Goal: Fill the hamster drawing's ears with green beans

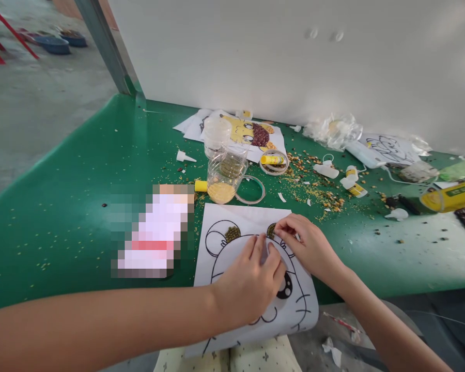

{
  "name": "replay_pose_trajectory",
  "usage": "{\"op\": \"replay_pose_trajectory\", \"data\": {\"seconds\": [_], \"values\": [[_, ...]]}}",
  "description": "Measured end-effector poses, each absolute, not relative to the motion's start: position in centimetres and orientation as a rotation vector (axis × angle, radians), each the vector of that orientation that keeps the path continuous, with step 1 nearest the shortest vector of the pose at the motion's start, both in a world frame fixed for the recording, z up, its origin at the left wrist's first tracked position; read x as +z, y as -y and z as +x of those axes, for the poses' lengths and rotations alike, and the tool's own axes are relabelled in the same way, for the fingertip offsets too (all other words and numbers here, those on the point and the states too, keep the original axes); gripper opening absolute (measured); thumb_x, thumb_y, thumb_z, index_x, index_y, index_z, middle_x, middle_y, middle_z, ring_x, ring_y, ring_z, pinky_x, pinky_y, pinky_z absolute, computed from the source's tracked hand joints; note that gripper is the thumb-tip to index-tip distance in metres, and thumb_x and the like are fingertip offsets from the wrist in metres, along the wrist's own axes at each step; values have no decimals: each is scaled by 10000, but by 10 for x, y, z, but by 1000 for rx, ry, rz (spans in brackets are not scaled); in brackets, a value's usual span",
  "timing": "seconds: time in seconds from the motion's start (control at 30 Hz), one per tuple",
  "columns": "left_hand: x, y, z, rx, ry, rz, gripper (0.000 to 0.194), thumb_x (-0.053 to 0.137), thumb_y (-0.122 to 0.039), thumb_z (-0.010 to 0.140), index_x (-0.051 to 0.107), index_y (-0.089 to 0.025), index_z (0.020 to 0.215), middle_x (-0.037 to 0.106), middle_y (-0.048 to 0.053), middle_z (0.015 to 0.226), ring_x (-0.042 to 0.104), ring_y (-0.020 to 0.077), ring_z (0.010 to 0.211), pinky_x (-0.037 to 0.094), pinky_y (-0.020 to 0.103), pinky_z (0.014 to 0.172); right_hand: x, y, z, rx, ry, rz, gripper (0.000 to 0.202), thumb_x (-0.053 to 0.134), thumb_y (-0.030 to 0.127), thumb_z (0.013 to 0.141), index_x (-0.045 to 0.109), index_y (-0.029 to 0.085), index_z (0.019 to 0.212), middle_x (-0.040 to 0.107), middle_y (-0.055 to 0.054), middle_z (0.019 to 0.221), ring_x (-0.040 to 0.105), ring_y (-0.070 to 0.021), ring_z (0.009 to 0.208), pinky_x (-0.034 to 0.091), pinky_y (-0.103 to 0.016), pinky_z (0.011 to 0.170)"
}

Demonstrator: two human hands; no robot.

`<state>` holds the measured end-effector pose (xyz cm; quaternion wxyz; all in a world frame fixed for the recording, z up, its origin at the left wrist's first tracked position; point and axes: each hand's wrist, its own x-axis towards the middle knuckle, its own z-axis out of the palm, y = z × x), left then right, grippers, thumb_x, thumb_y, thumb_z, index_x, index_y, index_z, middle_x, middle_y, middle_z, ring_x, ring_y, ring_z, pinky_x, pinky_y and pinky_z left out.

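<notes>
A white sheet with a printed cartoon animal face [232, 268] lies at the table's front edge, its lower part hanging over. Dark green grains fill part of both ears. My left hand [251, 279] rests on the face, fingers bent and fingertips near the top of the head. At the right ear, my right hand [300, 240] has thumb and forefinger pinched together beside the grains; anything between them is too small to make out. Just behind the sheet stands a clear plastic cup [221, 191] with yellow grains, near another clear cup [216, 135].
A pixelated flat object [155, 232] lies left of the sheet. Farther back are a grain-covered picture [251, 133], tape rings [251, 190], glue bottles [354, 185] and scattered grains. A yellow bottle [453, 195] is at the right, before a white panel [279, 57].
</notes>
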<state>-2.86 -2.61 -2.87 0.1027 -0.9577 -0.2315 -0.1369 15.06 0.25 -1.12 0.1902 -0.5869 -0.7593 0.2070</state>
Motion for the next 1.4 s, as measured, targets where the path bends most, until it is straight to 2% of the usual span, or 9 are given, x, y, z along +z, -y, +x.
{"op": "replay_pose_trajectory", "data": {"seconds": [1.13, 1.4], "values": [[-29, 25, -28, -419, 681, -2843, 348, 393, -192, 825, 555, -26, 1085, 568, 202, 1113, 532, 395, 1093, 395, 491, 923, -17, 5, 144, 387, 2249, -1636, 151, 383, 135, 883, 463, 199, 772, 551, -31, 812, 465, -180, 790, 386, -335, 752], [-29, 26, -29, -415, 680, -2849, 368, 395, -199, 828, 544, -19, 1112, 560, 212, 1134, 522, 387, 1110, 390, 492, 930, -16, 4, 143, 367, 2232, -1667, 131, 414, 130, 856, 464, 198, 757, 556, -26, 791, 468, -177, 770, 388, -322, 721]]}}
